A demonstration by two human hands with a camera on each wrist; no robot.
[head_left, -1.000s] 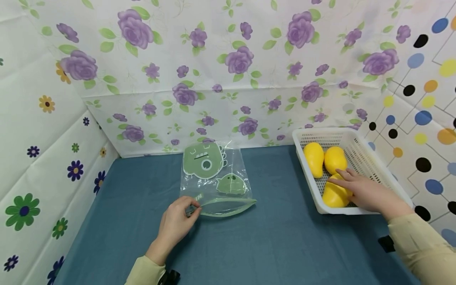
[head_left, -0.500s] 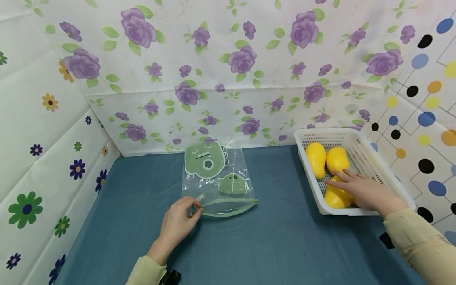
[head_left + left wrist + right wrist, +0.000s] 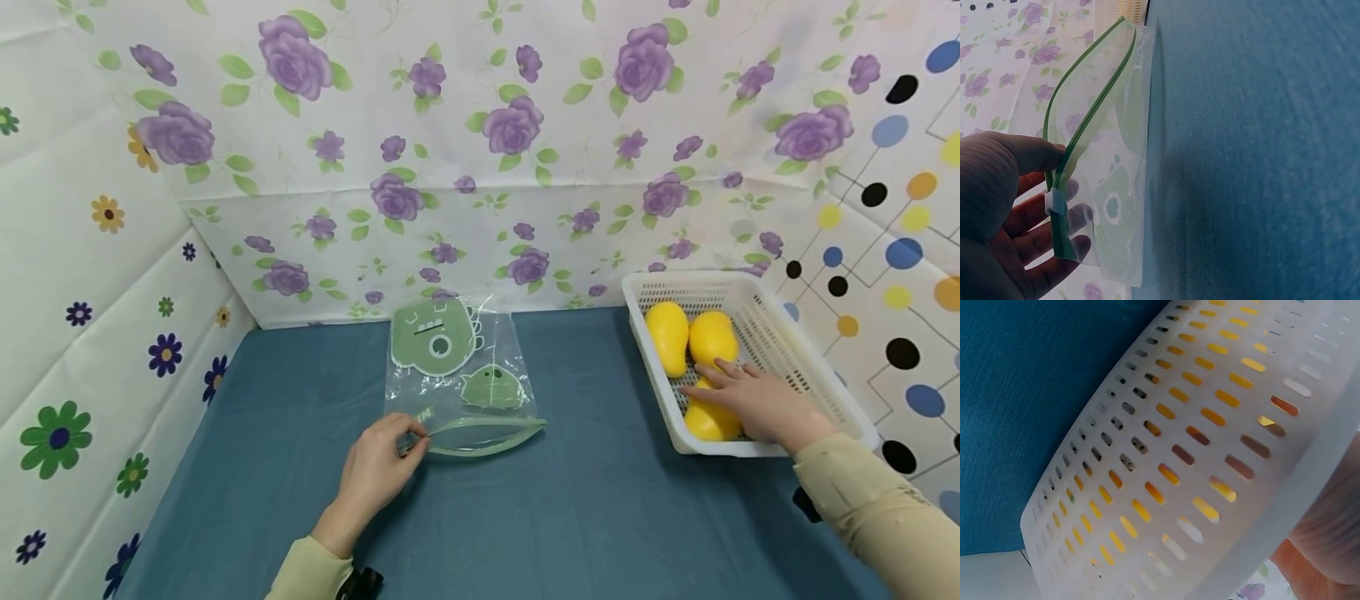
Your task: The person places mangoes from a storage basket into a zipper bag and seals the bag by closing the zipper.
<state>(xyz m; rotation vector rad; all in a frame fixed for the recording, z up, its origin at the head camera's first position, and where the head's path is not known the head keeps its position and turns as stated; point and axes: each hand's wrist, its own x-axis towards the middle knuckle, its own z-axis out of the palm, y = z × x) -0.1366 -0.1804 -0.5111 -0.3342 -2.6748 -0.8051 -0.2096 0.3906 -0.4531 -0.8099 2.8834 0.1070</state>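
In the head view a clear zip bag (image 3: 491, 350) with green cartoon prints lies on the blue cloth, its green-edged mouth gaping toward me. My left hand (image 3: 378, 467) pinches the left end of that mouth. Seen from the left wrist, thumb and finger of the left hand (image 3: 1010, 206) hold the green zip strip just beside a small white slider (image 3: 1054, 201). Over to the right, my right hand (image 3: 757, 404) lies with fingers spread across the nearest yellow mango (image 3: 708, 417) in a white basket (image 3: 806, 375). The basket wall hides most of that hand in the right wrist view.
Two more mangoes, one at the left (image 3: 667, 337) and one beside it (image 3: 712, 337), sit behind in the basket. A flowered sheet (image 3: 450, 150) rises at the back, with patterned sheets at both sides. Blue cloth (image 3: 577, 500) covers the table.
My right hand has shifted slightly left and further over the nearest mango. The left hand keeps its pinch on the bag. The head view has drifted slightly.
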